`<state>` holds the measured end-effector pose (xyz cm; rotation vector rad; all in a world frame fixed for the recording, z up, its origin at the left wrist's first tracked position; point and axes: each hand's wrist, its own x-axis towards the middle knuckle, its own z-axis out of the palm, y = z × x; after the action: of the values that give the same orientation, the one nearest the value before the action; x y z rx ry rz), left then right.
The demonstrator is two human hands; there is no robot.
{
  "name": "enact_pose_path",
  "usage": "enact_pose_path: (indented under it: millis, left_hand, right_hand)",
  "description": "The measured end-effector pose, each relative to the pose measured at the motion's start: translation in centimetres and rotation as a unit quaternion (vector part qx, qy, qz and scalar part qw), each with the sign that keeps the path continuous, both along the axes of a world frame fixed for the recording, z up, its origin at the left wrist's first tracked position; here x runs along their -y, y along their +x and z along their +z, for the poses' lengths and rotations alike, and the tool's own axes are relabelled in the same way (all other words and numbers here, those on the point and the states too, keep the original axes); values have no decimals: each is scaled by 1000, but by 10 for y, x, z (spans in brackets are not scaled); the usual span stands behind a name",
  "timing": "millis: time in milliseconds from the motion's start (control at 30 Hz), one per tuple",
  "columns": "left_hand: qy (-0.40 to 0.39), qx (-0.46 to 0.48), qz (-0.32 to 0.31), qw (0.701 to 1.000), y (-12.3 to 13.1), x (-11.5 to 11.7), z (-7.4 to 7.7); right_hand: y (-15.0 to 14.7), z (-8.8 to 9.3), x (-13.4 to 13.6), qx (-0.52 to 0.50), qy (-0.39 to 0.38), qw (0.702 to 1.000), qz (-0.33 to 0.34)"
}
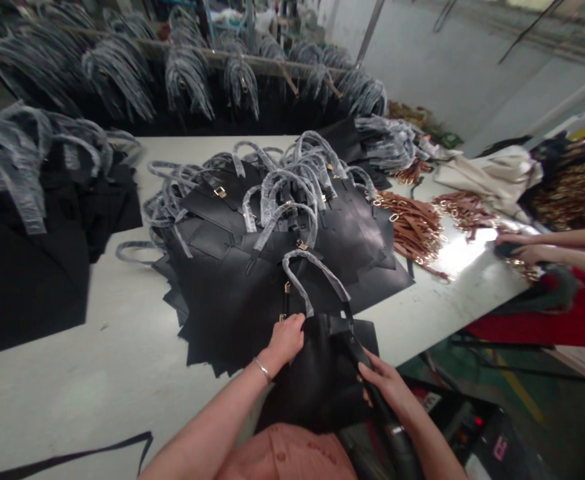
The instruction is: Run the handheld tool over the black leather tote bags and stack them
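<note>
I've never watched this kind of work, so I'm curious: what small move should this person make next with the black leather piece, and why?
Probably lay the black leather panel onto the pile of matching black leather panels just ahead. The right hand appears to hold it up at the table's edge, the left hand already reaches toward the pile, and the panels there lie stacked with their clear-wrapped handles on top.

The left arm [207, 413] stretches from seven o'clock toward one o'clock, its left hand [285, 340] bent palm-down at the wrist, while the right hand [387, 390] angles in from five o'clock, its fingers [370, 373] curved and slightly spread.
</note>
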<state>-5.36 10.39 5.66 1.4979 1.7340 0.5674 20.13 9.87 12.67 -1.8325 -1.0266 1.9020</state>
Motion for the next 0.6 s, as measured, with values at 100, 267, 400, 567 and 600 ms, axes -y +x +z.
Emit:
enact_pose_path:
  millis: [100,267,400,567,600]
  left_hand:
    - [55,-36,-76,995,-9,-1,0]
    - [81,-56,-94,991,-20,-11,-4]
    - [39,-57,-61,996,-23,-18,-4]
    - [35,-88,16,995,-5,-17,0]
    - [31,-98,34,994,0,-17,1]
  right_hand:
    - [-3,-5,-2,-16,2,1000,4]
    - [-8,-16,-12,-22,2,1000,18]
    - [-10,-17,-18,-20,7,999,38]
    - [-10,-9,-18,-32,1,998,62]
    - [-10,-8,-18,-32,1,997,64]
